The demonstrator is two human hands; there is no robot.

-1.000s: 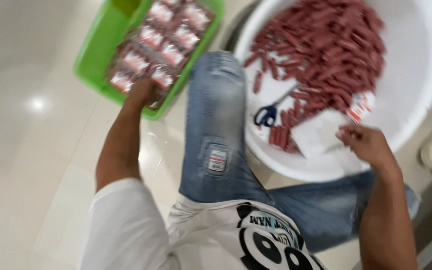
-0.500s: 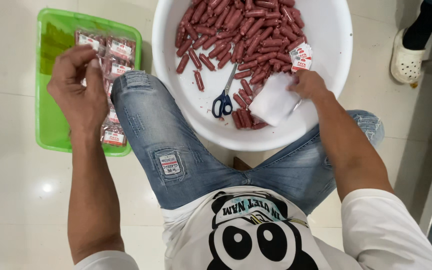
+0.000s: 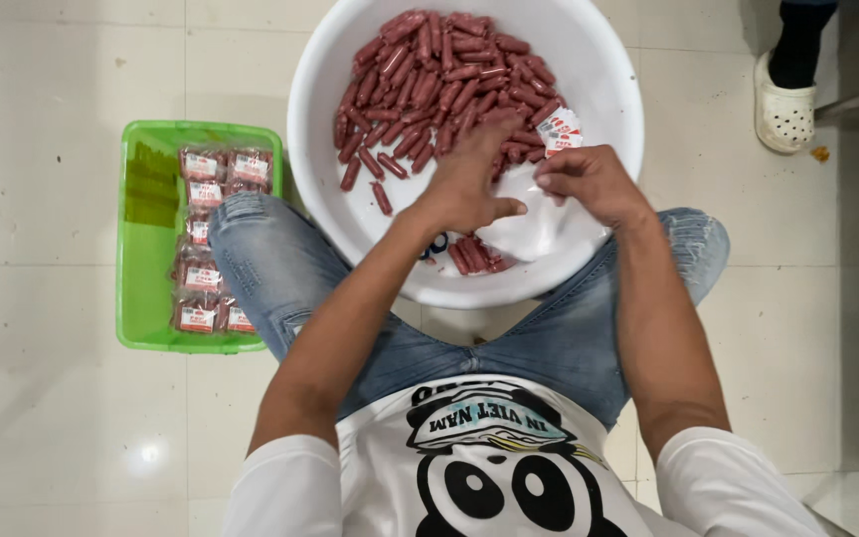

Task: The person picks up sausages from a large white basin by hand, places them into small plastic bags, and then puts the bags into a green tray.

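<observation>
A glossy pale tiled floor (image 3: 62, 119) with thin grout lines carries everything here. On it sits a rectangular bright green plastic tray (image 3: 151, 239) at the left, and just beside it a large round white plastic basin (image 3: 608, 70). A white perforated clog (image 3: 783, 107) stands on the tiles at the upper right, well apart from the tray.
</observation>
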